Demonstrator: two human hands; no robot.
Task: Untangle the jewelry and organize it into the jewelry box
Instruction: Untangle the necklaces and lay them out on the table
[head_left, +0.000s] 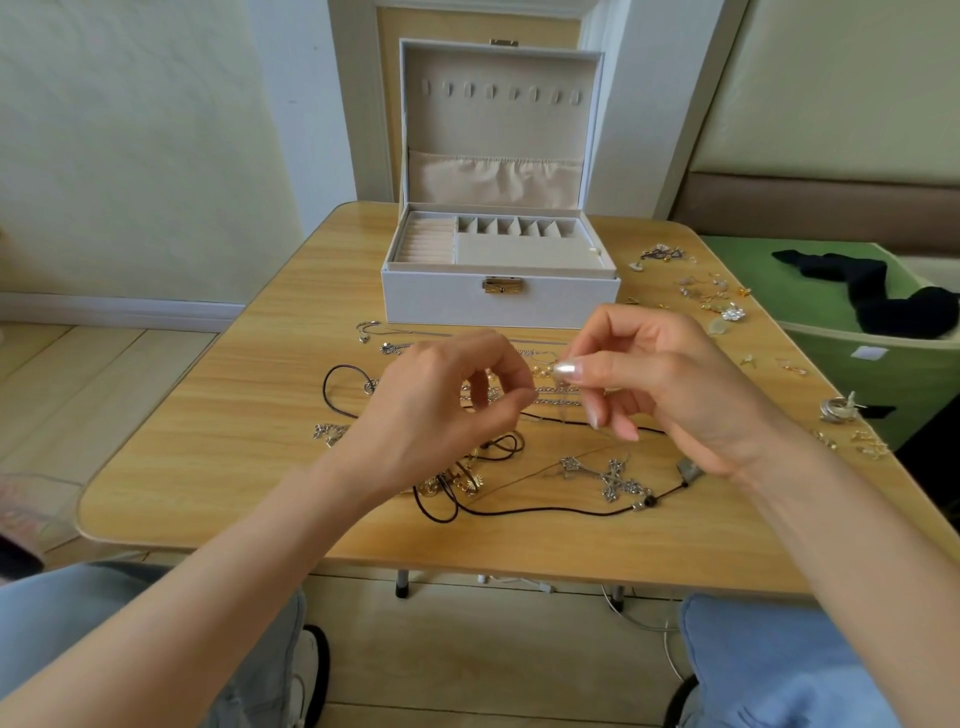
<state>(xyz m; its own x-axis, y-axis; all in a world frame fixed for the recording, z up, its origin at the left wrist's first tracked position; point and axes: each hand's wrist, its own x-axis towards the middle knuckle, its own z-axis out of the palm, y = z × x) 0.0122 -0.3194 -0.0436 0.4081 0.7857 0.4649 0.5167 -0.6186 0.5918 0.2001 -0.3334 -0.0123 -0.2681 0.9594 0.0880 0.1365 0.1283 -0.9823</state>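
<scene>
Jewelry (470, 483) lies tangled on the table (208, 467) just in front of the jewelry box (498, 299): chains, a black cord (545, 512) and a cross pendant (618, 480). From the head view I see the box standing with its lid up. Small earrings (711, 299) are scattered to the right of the box. Both hands hover in front of the box, above the tangle. The right hand (670, 384) pinches a thin chain (565, 421) between thumb and forefinger, the strand hanging down toward the table. The left hand (441, 410) has its fingers curled, thumb meeting forefinger; I cannot tell whether it grips the chain
</scene>
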